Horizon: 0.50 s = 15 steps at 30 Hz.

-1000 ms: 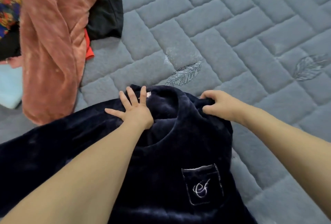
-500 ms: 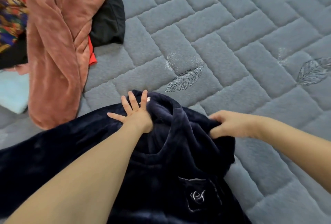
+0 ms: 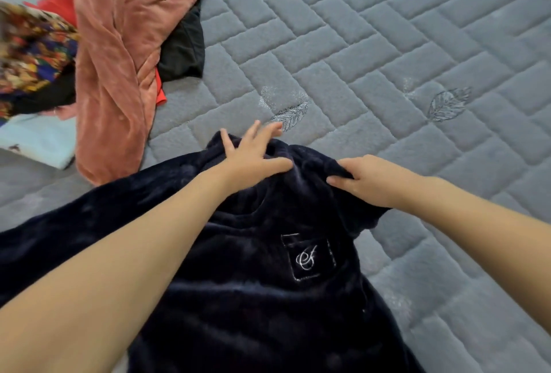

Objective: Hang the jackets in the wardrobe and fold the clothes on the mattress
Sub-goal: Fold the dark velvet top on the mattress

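A grey quilted mattress (image 3: 372, 53), stitched in a brick pattern with embroidered leaves, carries everything. A dark navy plush top (image 3: 253, 283) lies spread on it, reaching left of and below the grip at its collar. Well left of and beyond the grip lies a pile: a pink plush garment (image 3: 113, 74), a black garment (image 3: 182, 53), a multicoloured patterned cloth (image 3: 32, 53), a pale blue fabric (image 3: 38, 140).

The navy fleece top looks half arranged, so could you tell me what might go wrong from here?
1. The right hand grips a bunched shoulder of the navy fleece top; folding now would probably lock in creases.
2. The left hand only presses flat at the collar, so a pull from the right may drag the plush fabric across the mattress.
3. The left sleeve trails toward the pink garment and could snag the pile.
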Tool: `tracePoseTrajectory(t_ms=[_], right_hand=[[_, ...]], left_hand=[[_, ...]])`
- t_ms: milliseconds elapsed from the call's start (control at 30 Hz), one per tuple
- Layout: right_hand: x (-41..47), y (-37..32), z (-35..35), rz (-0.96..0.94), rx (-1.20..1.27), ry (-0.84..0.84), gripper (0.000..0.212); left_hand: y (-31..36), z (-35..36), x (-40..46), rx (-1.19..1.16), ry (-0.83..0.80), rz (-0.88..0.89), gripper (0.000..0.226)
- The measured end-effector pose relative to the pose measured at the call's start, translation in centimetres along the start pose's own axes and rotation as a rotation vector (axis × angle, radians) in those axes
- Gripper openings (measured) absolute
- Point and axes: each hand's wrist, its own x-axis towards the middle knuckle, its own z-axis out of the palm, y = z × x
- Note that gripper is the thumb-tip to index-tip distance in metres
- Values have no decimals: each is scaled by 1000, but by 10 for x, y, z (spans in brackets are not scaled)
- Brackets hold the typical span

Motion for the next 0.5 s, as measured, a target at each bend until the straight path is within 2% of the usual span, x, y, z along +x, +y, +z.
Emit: tracePoseTrajectory(t_ms=[33,100,133,200,267,333,433,500], right_hand=[[-5,-2,-3,9,-66,-14,33],[-21,-6,-13,23,-180,-71,45],[-29,-7,-18,26,-215,-127,49],[-49,-7,-24,49,-209,-278,41],[-70,-9,-17,14,-204,-387,24],[-85,-13,-5,-179,-354,-363,21],[-99,-27,20,-540,-546,-209,26],[-106,-33,25,-580,-525,-242,23]], left_hand=[[10,2,-3,148,-79,42,57],[25,5,-8,456,-153,129,24],[30,4,-11,523,-153,177,20],[40,-1,-25,489,-86,268,28],[45,-11,-42,380,-7,295,23],[44,-20,-58,431,65,291,12],[40,-29,-75,581,173,286,14],[41,-27,-84,636,214,248,14]])
